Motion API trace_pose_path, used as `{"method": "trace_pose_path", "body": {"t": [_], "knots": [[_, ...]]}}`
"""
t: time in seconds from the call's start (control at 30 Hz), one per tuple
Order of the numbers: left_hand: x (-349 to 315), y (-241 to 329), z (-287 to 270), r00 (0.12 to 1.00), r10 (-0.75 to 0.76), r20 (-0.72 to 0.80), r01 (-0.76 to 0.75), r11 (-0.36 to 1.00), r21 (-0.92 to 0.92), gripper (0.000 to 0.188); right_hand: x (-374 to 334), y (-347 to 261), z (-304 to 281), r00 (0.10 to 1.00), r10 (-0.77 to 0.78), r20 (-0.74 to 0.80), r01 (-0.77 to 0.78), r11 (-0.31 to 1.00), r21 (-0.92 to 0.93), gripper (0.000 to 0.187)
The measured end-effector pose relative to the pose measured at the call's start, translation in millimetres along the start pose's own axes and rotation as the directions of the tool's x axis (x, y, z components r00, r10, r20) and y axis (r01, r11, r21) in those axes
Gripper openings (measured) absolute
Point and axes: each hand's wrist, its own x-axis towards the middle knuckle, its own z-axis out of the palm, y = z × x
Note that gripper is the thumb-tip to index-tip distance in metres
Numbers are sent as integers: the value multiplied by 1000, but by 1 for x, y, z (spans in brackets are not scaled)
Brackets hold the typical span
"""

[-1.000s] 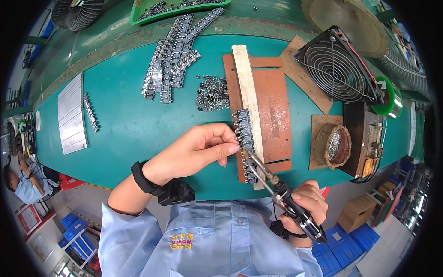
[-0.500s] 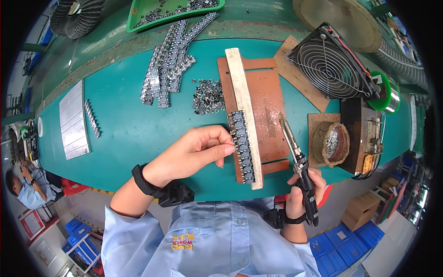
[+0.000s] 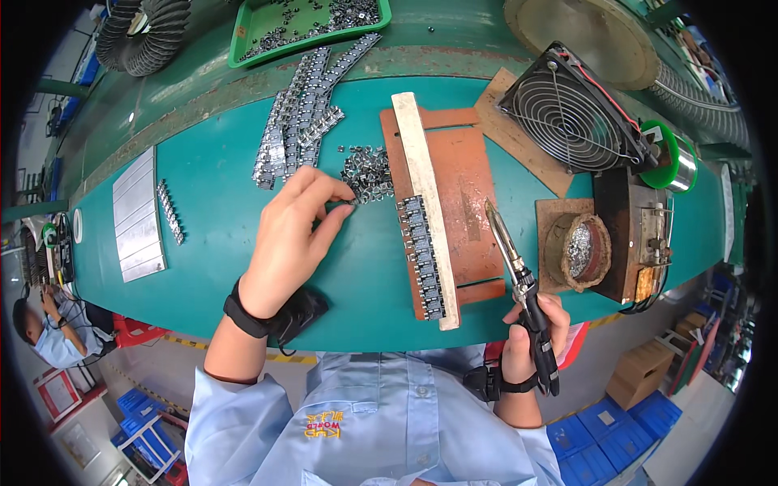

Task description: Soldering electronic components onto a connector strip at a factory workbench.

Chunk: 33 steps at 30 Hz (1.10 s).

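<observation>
My left hand (image 3: 293, 231) is at the near left edge of a pile of small silvery metal parts (image 3: 369, 166), thumb and forefinger pinched on one that their tips mostly hide. In my right hand (image 3: 519, 344) is a soldering iron (image 3: 527, 300), gripped by its black handle, its tip pointing away over a reddish-brown board (image 3: 462, 190). A pale bar (image 3: 420, 162) lies lengthwise on that board. Along the bar's left side sits a row of small dark circuit boards (image 3: 421, 255), apart from both hands.
Strips of circuit boards (image 3: 296, 105) lie behind the pile, before a green tray (image 3: 312, 36) of parts. On the right stand a black fan (image 3: 575, 113), a green solder spool (image 3: 668, 158), a round pot (image 3: 585, 251) and a metal box (image 3: 628, 235). A silvery plate (image 3: 138, 215) lies left.
My left hand has moved from the row of circuit boards, away and to the left, to the pile of metal parts. The right hand keeps the soldering iron in nearly the same place.
</observation>
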Motion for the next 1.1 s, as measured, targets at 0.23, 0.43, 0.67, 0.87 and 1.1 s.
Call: {"method": "trace_pose_path", "body": {"t": [0.23, 0.43, 0.67, 0.87, 1.1], "knots": [[2, -1, 3, 999, 39, 30, -41, 998, 49, 13, 1, -1, -2, 999, 10, 30, -10, 1000, 1, 46], [2, 4, 3, 995, 102, 1, -102, 995, -7, 11, 2, 0, -3, 999, -2, 39, 2, 1000, 1, 46], [-10, 15, -3, 939, -164, 304, 317, 756, -572, 7, 3, 2, -4, 999, -37, 35, 37, 999, 1, 45], [-15, 20, 3, 794, -136, 592, 579, 464, -670, 8, 4, 2, -5, 997, -64, 47, 63, 998, 21, 42], [-18, 16, 11, 599, -128, 791, 798, 184, -574, 12, 3, 4, -7, 995, -62, 75, 64, 997, -35, 45]]}}
